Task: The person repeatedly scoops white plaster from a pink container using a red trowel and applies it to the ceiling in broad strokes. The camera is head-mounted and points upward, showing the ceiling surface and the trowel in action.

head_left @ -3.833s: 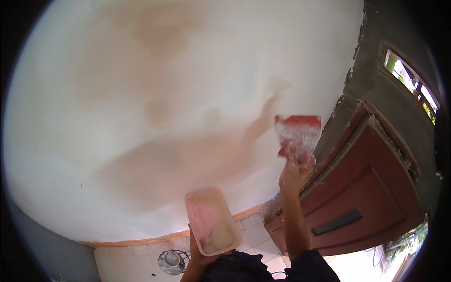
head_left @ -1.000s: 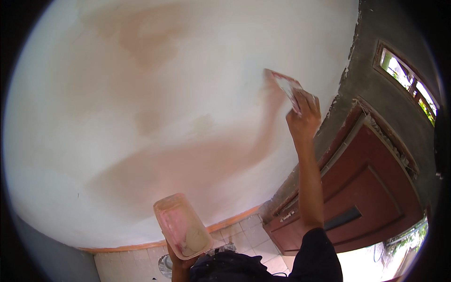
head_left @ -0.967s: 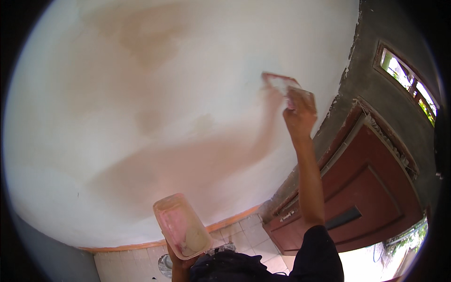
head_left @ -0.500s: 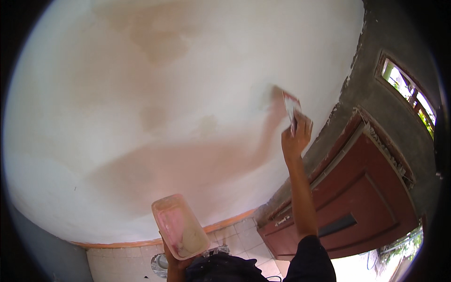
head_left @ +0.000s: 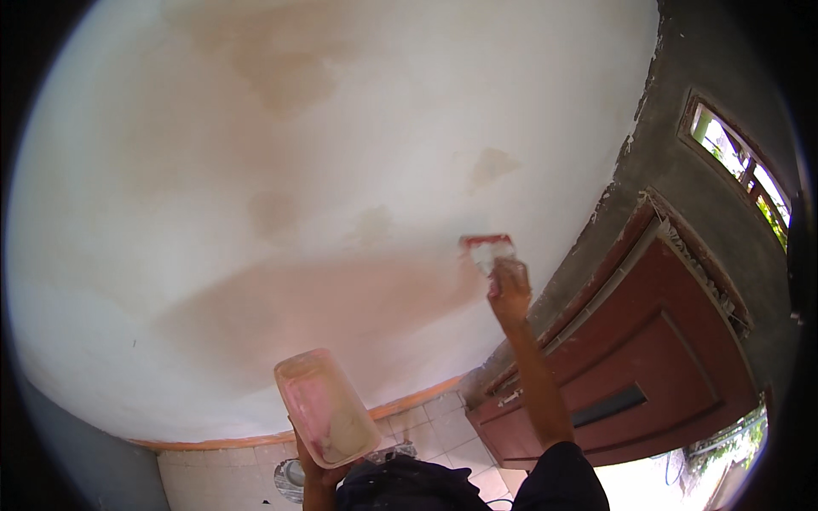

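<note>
**A:** What is your right hand doing?

**B:** Your right hand (head_left: pixel 509 288) is raised in front of you, fingers wrapped around the handle of a scraper (head_left: pixel 487 249). The scraper has a red top edge and a pale blade smeared with white paste, and it lies flat against the wall (head_left: pixel 256 128), just left of where the white coat ends and the bare grey wall (head_left: pixel 673 162) begins.

**A:** And your left hand?

**B:** Your left hand (head_left: pixel 317 467) is low, near the bottom of the view. It grips a pink tub (head_left: pixel 325 407) from beneath, fingers curled around its base. The tub tilts so that you look into it; pale paste lies in the bottom, with pink staining on the inner sides.

**A:** What does the wall look like around the scraper?

**B:** It is mostly white, with a broad brownish patch (head_left: pixel 341 298) running left from the blade, and smaller brown blotches higher up.

**A:** What else is near you?

**B:** A dark red door (head_left: pixel 656 366) stands to your right, with a small window (head_left: pixel 741 162) above it. Pale floor tiles (head_left: pixel 221 477) show below the wall's orange skirting strip (head_left: pixel 409 400).
</note>
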`<state>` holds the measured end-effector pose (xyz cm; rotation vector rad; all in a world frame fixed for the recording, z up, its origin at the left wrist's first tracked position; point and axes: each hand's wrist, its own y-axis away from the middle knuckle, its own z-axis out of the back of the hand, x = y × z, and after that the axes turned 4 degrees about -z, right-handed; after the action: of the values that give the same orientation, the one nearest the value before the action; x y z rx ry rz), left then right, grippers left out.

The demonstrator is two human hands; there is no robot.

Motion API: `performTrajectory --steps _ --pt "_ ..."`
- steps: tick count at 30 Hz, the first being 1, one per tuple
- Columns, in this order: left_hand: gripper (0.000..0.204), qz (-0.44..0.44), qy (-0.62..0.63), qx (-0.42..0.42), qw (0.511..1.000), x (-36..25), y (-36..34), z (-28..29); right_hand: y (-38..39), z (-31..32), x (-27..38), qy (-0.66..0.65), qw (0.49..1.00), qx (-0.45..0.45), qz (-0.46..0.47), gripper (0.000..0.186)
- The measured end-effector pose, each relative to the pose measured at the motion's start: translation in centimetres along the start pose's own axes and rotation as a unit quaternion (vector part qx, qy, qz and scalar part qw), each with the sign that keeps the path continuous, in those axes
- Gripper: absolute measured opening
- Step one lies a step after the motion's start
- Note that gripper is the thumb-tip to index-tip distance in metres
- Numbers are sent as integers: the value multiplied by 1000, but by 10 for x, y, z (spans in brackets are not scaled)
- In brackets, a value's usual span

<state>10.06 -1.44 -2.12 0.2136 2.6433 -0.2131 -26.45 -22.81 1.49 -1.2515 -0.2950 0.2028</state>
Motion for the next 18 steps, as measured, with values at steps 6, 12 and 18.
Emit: performTrajectory --steps 6,12,18 --pt "96 14 -20 -72 997 -2 4 -4 -134 32 12 17 984 -178 19 25" --pt "102 -31 -104 -163 981 1 11 -14 -101 -12 16 106 988 -103 47 37" --pt "101 -12 -160 -123 979 -9 15 -19 -54 5 12 -7 998 -58 -15 34"
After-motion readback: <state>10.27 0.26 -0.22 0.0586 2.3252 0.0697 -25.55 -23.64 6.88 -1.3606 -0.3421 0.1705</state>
